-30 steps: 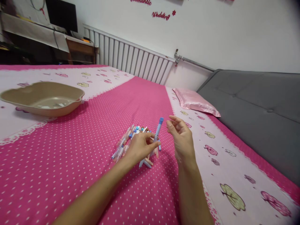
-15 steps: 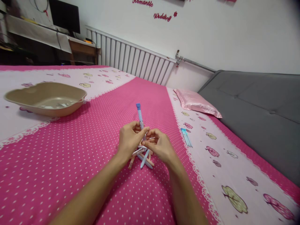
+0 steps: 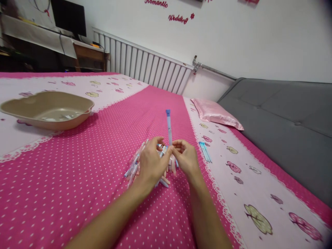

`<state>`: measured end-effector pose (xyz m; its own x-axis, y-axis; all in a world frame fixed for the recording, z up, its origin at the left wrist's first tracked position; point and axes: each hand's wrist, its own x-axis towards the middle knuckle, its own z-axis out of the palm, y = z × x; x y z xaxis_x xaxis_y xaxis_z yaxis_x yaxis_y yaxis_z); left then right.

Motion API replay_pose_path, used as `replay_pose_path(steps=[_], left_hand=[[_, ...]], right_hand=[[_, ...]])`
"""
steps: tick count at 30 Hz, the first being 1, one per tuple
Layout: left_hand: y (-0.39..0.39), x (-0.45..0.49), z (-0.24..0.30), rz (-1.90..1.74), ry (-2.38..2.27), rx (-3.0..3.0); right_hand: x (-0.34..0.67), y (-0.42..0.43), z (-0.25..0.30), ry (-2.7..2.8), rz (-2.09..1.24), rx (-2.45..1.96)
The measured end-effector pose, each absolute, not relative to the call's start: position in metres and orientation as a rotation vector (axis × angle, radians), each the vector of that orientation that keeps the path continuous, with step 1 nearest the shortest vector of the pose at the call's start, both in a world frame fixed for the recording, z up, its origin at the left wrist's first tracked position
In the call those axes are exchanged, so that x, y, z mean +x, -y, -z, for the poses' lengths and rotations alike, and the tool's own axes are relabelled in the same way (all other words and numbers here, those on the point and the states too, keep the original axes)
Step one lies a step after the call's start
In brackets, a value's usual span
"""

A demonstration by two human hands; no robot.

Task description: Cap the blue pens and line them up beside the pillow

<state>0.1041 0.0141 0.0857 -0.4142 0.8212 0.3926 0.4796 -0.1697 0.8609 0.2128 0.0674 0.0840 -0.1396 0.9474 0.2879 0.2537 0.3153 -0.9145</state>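
Note:
A pen with a pale lilac barrel and blue end [image 3: 168,126] stands upright above the pile, its lower end pinched in my right hand [image 3: 187,159]. My left hand [image 3: 151,160] is beside it, fingers loosely curled and apart from the thumb. Its thumb tip reaches the pen's lower end, close to my right thumb; whether it presses on the pen is unclear. Under and around both hands lies a heap of pastel pens [image 3: 133,167], partly covered by my left hand. To the right, several light-blue pens [image 3: 205,152] lie side by side.
The pens lie on a pink dotted bedspread [image 3: 103,180]. A beige plastic basin [image 3: 52,122] with small pale pieces inside is at the left. A pink pillow [image 3: 216,114] rests by the grey headboard [image 3: 280,107]. A white radiator [image 3: 142,60] lines the wall.
The upright pen has moved right, from between both hands into my right hand's pinch. My left hand has loosened from its barrel. More of the heap shows left of my hands.

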Motion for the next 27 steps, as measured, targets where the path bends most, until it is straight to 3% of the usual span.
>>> replay_pose_path(steps=[4, 9, 13, 27], left_hand=[[0.008, 0.146, -0.068, -1.424, -1.601, 1.888], [0.03, 0.181, -0.026, -0.776, -1.382, 2.248], [0.028, 0.177, 0.004, -0.516, -1.193, 2.353], [0.022, 0.168, 0.007, -0.365, -1.127, 2.316]], right_hand=[[0.237, -0.089, -0.081, 1.429, -0.632, -1.197], [0.267, -0.115, -0.066, 1.187, -0.307, -1.275], [0.282, -0.129, -0.047, 1.064, -0.195, -1.343], [0.378, -0.158, 0.011, 0.896, -0.098, -1.601]])
